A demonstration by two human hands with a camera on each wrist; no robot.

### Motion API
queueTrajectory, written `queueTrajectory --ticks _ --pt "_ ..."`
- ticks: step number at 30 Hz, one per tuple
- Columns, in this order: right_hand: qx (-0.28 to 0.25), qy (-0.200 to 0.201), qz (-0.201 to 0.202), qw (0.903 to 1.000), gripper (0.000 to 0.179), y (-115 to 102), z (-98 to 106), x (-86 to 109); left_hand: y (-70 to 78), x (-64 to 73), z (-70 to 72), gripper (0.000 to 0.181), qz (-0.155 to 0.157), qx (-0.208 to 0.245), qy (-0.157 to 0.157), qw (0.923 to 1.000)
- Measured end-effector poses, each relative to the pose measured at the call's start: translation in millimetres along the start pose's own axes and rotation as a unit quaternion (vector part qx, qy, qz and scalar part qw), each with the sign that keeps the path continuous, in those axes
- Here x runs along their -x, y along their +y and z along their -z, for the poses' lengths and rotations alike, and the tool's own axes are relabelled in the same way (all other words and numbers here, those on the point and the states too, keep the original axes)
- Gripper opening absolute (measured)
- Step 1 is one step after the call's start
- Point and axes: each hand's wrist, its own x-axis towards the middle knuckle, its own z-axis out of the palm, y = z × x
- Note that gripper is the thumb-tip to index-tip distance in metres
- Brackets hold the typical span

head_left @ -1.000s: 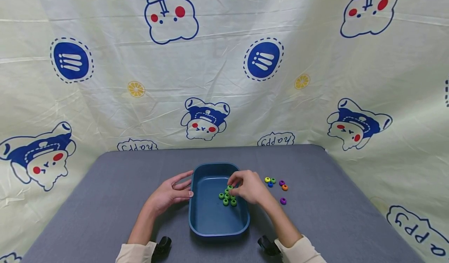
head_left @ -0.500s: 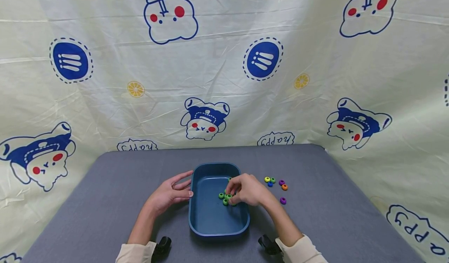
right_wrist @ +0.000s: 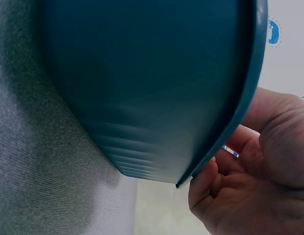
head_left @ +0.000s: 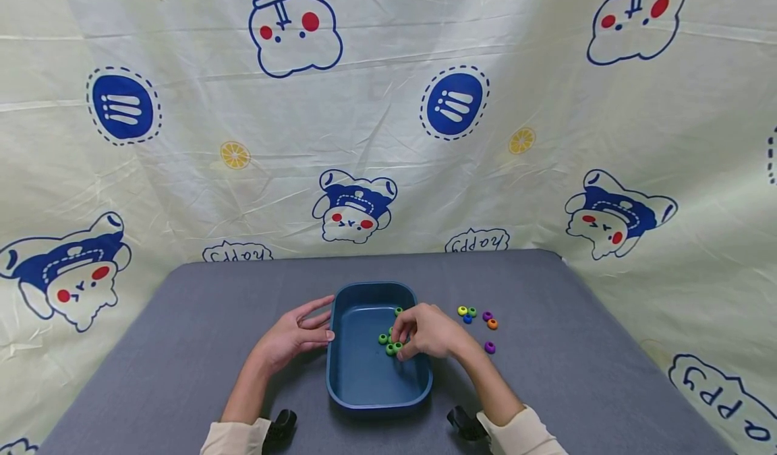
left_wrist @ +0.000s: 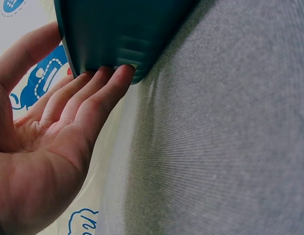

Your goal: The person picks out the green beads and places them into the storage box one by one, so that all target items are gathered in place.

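A blue tray [head_left: 364, 381] stands on the grey table, with several green beads [head_left: 383, 339] inside, towards its right side. My right hand [head_left: 427, 330] reaches over the tray's right rim, and its thumb and index finger pinch a green bead [head_left: 398, 347] low among the others. Part of the bead group is hidden by that hand. In the right wrist view, the tray wall [right_wrist: 157, 98] hides the fingertips. My left hand [head_left: 294, 337] rests its extended fingertips against the tray's left wall; the left wrist view shows these fingers [left_wrist: 93, 100] fairly straight.
Right of the tray lie loose beads: a yellow one [head_left: 463, 311], a blue one [head_left: 467, 319], a green one [head_left: 472, 312], an orange one [head_left: 492, 324] and purple ones [head_left: 490, 348]. Behind the table [head_left: 243, 293] hangs a printed curtain [head_left: 388, 118].
My right hand has shifted slightly nearer inside the tray. One green bead now lies apart, farther back, and another sits between the fingertips. The left hand and tray have stayed put.
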Motion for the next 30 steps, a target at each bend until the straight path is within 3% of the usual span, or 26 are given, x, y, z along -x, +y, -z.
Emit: queueTrajectory --ticks 23,30 --pt "-0.008 -0.001 -0.011 0.9999 0.022 0.3 -0.9 -1.0 0.5 -0.1 -0.8 0.074 0.004 -0.001 0.006 1.0000" --pt "-0.027 0.017 -0.020 0.9993 0.022 1.6 3.4 -0.3 0.4 0.6 -0.9 0.073 0.006 -0.002 0.006 1.0000"
